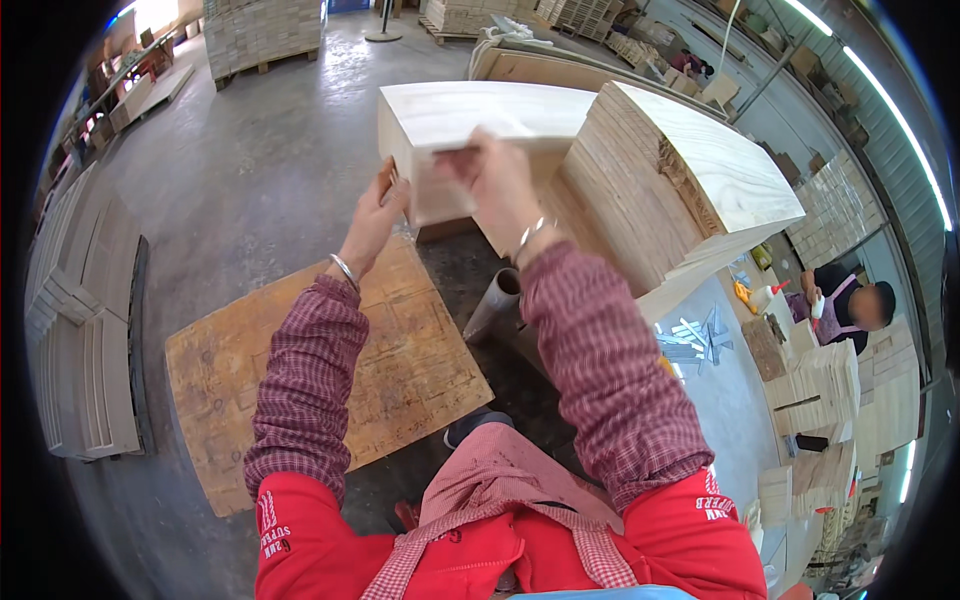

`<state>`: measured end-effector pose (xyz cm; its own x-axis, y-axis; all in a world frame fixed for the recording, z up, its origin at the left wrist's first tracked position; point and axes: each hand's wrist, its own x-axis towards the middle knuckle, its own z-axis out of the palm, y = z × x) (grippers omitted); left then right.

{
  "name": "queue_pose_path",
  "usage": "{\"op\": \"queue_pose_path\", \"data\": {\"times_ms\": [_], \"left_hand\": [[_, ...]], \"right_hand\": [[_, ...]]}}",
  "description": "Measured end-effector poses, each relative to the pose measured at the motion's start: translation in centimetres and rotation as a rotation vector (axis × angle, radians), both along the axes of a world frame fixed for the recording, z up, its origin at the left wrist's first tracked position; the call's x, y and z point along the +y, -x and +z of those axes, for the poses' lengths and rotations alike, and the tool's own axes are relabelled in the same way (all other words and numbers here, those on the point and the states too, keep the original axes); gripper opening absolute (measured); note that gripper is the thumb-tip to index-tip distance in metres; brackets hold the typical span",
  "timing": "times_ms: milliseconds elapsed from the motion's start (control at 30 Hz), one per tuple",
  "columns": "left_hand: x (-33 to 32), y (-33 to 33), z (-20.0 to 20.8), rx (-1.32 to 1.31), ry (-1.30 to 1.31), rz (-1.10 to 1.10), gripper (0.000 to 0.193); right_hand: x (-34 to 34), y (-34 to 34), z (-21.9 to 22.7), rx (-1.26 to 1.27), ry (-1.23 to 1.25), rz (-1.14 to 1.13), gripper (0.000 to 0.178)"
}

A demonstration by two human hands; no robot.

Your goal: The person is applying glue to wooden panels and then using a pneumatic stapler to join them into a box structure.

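A small pale wooden board (pixel 440 192), blurred by motion, is held up in front of the stacked panels. My left hand (pixel 375 218) is closed at its left edge, fingers pointing up. At its right edge is my right hand (pixel 503 185), smeared by motion, with the fingers bent over the board's upper part. Just behind them, wide pale panels (pixel 485 108) lie with their smooth faces up. To the right rises a taller stack of boards (pixel 635 185) with layered edges.
A worn brown plywood sheet (pixel 330 370) lies low on the left, beside a grey tube (pixel 492 305). At right, a pale table (pixel 715 385) bears metal pieces and glue bottles; a co-worker (pixel 840 300) is beyond it. Pallets of wood (pixel 262 40) stand on the floor.
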<state>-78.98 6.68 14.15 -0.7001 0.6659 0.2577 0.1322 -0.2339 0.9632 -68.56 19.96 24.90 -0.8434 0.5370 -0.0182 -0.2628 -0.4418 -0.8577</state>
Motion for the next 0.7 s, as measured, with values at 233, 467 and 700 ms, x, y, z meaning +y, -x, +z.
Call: {"op": "queue_pose_path", "data": {"times_ms": [233,467,700], "left_hand": [[7.5,-2.6,-3.0,0.186,0.091,-0.011,0.07],[13.2,-4.9,-1.7,0.242,0.14,0.009,0.065],[9.5,-9.6,3.7,0.139,0.007,0.154,0.042]], "right_hand": [[-3.5,-14.7,-3.3,-0.205,-0.16,-0.04,0.023],[-4.0,-35.4,-8.3,-0.597,-0.152,-0.105,0.022],[-8.2,-53.0,-10.5,-0.8,0.003,-0.532,0.021]]}}
